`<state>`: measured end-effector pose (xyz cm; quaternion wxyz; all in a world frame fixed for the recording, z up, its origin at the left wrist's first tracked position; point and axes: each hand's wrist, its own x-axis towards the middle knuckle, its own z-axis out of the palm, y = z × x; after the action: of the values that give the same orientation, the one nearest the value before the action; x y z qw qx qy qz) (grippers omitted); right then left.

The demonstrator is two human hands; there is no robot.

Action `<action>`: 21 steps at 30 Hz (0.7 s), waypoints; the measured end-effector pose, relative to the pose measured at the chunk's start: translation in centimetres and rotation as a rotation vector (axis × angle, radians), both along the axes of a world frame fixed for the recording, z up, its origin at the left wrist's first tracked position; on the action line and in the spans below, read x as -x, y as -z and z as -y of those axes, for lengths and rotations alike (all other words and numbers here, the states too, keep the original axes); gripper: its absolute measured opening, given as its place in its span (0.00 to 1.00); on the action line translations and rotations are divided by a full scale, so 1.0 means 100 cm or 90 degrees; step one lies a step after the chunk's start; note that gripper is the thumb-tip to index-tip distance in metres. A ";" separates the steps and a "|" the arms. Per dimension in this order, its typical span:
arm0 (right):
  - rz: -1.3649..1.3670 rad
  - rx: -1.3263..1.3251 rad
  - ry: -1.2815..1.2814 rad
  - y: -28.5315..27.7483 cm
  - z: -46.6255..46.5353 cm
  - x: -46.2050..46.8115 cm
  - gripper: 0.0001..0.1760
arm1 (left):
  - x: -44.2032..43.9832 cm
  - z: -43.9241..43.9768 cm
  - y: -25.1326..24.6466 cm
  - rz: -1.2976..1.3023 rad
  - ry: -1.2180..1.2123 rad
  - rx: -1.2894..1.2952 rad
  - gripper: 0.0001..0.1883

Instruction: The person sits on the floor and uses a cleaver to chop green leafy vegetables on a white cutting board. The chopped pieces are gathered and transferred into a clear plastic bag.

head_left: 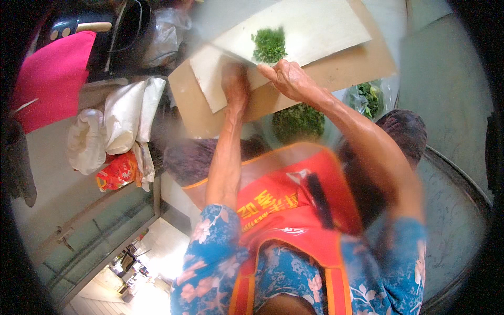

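Observation:
A pile of chopped green leaves [269, 45] lies on a white cutting board [323, 23]. My right hand [287, 76] is closed at the near edge of the pile. From it a thin dark blade edge, apparently a knife [241, 58], runs to the left; its handle is hidden in my fist. My left hand [235, 80] is blurred over the board's left part, close to the blade. Whether its fingers touch the blade or hold anything is not clear. Under my right forearm, a bowl [271, 132] holds dark chopped greens [298, 122].
A larger brown board [354, 67] lies under the white one. A clear plastic bag with leafy greens [368, 98] sits to the right. On the left are white bags [125, 118], a red packet [118, 171] and a pink cloth or sheet [55, 78]. My red apron [283, 197] covers my lap.

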<state>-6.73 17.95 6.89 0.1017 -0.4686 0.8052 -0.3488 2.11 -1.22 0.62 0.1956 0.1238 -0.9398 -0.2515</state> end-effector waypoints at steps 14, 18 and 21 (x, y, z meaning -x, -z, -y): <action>0.308 -0.010 0.083 -0.030 -0.013 0.006 0.32 | -0.005 0.008 -0.039 0.132 -0.208 -0.123 0.10; 0.181 -0.034 0.017 -0.019 -0.013 0.005 0.13 | 0.009 0.002 -0.022 0.070 -0.060 0.029 0.08; 0.231 -0.108 0.019 -0.028 -0.017 0.010 0.15 | 0.022 0.002 -0.014 0.059 -0.018 -0.060 0.07</action>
<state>-7.76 19.61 9.71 0.2794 -0.3759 0.8069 -0.3598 -0.05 -1.40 1.99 0.1496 0.1576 -0.9330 -0.2870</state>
